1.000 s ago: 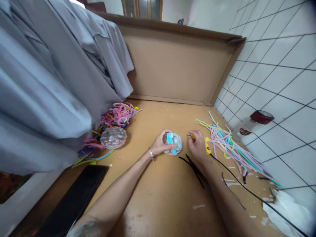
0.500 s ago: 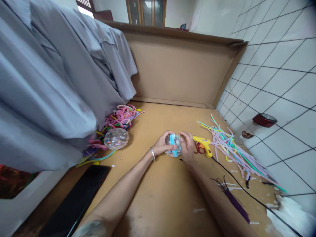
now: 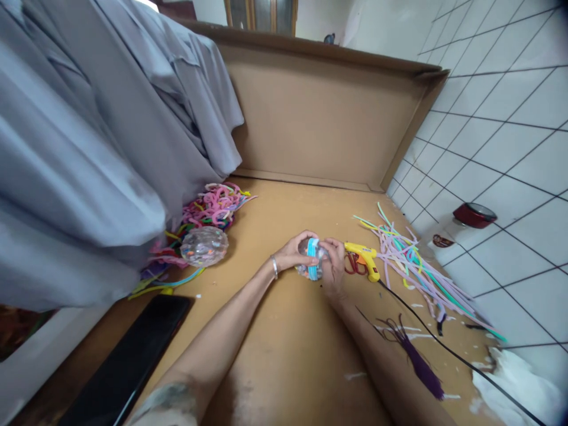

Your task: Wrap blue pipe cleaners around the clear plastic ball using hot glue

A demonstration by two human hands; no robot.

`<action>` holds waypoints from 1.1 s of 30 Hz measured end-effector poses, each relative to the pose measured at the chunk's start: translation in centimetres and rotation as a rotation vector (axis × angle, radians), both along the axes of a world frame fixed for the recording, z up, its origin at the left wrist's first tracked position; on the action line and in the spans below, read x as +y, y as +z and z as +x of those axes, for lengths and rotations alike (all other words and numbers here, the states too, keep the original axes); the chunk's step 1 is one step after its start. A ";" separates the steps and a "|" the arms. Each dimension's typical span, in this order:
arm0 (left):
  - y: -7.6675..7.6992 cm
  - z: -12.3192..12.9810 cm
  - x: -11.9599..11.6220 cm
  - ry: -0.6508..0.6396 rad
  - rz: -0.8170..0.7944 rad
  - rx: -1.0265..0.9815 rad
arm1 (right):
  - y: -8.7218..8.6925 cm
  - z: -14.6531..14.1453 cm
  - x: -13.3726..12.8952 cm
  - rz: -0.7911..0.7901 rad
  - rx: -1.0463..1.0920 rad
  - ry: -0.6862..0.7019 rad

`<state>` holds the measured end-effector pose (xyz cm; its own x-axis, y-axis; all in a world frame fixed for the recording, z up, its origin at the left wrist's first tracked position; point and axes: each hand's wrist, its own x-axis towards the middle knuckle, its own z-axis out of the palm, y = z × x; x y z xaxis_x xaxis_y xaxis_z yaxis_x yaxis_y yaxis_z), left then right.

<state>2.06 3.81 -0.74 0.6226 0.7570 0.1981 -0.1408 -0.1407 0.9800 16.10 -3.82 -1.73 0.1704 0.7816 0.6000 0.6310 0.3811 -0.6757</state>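
A small clear plastic container [image 3: 313,267] with a light-blue band is held between my hands above the brown table. My left hand [image 3: 296,253] wraps round its left side, the thumb lying across the band. On its right side, my right hand [image 3: 333,264] has its fingers bent in and pressed against the clear plastic. Just right of that hand lies a yellow glue gun [image 3: 362,254] with a black cord, and red-handled scissors [image 3: 354,264] lie partly under it. A second clear round container [image 3: 205,246] rests at the left.
Pink and coloured pipe cleaners [image 3: 213,207] are heaped at the left, with lilac and green ones [image 3: 412,266] at the right. A black phone [image 3: 133,355], purple strands [image 3: 419,367], a red-lidded jar [image 3: 461,228] and white tissue [image 3: 515,378] lie around. Cardboard [image 3: 310,112] stands behind.
The view has shifted slightly. My right hand's fingers have curled in closer against the container, which both hands still hold.
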 end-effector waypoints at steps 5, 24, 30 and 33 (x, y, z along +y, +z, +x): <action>0.1 0.1 0.0 -0.001 0.025 -0.008 | 0.5 0.5 0.0 -0.028 -0.060 0.036; 0.8 -0.1 -0.1 -0.027 0.091 0.096 | 1.7 0.7 0.0 -0.103 -0.002 0.123; 1.1 -0.3 -0.4 -0.040 0.074 0.119 | 1.1 0.6 0.2 -0.023 0.084 0.179; 0.9 -0.2 -0.3 -0.050 0.077 0.113 | 1.0 0.6 0.2 -0.016 0.100 0.181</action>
<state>1.82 3.52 0.17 0.6811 0.7096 0.1806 -0.0386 -0.2116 0.9766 16.73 -3.58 -0.69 0.0841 0.8144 0.5742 0.4830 0.4707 -0.7383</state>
